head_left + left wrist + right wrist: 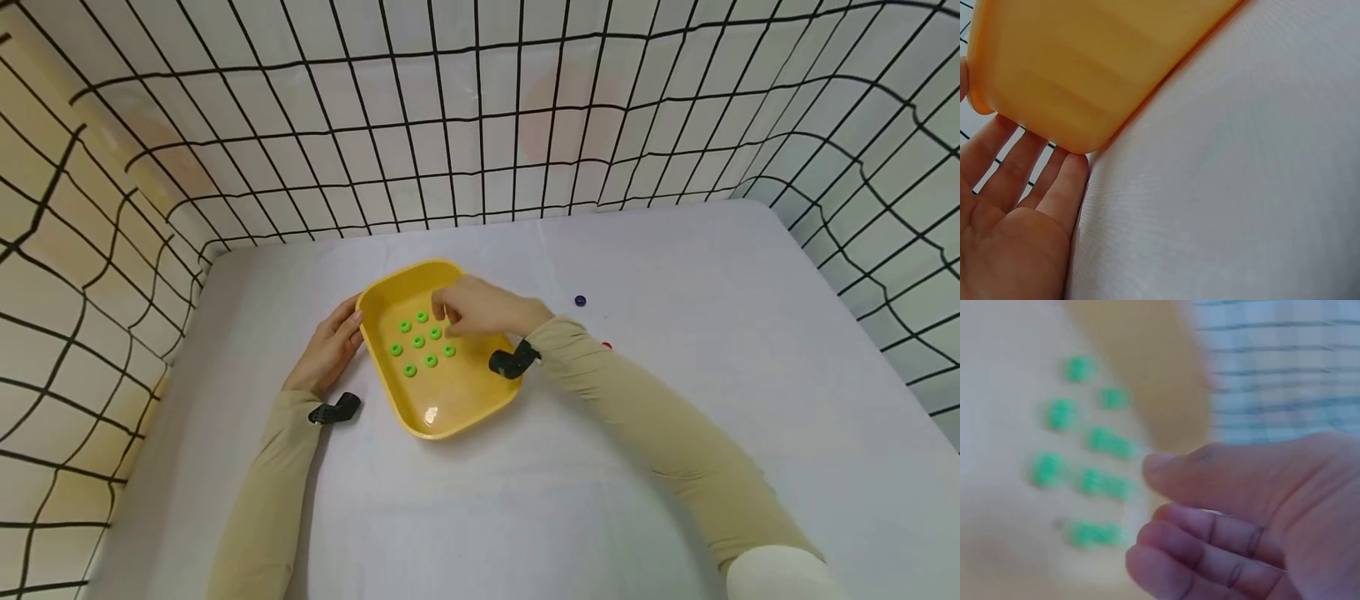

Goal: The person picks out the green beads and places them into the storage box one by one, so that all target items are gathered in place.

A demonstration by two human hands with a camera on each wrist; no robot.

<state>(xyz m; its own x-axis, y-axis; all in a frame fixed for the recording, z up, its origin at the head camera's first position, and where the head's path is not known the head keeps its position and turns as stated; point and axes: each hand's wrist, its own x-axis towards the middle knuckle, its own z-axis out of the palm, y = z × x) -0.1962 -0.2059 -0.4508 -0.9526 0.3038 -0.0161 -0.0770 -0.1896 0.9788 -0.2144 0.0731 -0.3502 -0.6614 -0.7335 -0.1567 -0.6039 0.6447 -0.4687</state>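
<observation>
In the head view a yellow tray [450, 408] with rounded corners lies on the white-covered table. Small green rings [410, 370] are spread in loose rows on its floor. My left hand [327, 350] rests against the tray's left side; in the left wrist view its fingers [1025, 159] reach nearly straight to the outer wall, thumb tip beside the rim. Over the tray reaches my right hand [483, 306], fingers bent downward above the rings. In the blurred right wrist view a gap separates its upper fingertip from the lower curled fingers, and nothing shows in that gap.
A dark blue ring [581, 301] lies on the table to the right of the tray. Near it a red piece [607, 344] is partly covered by the right sleeve. Black wire mesh [480, 117] stands along the back and both sides of the table [675, 275].
</observation>
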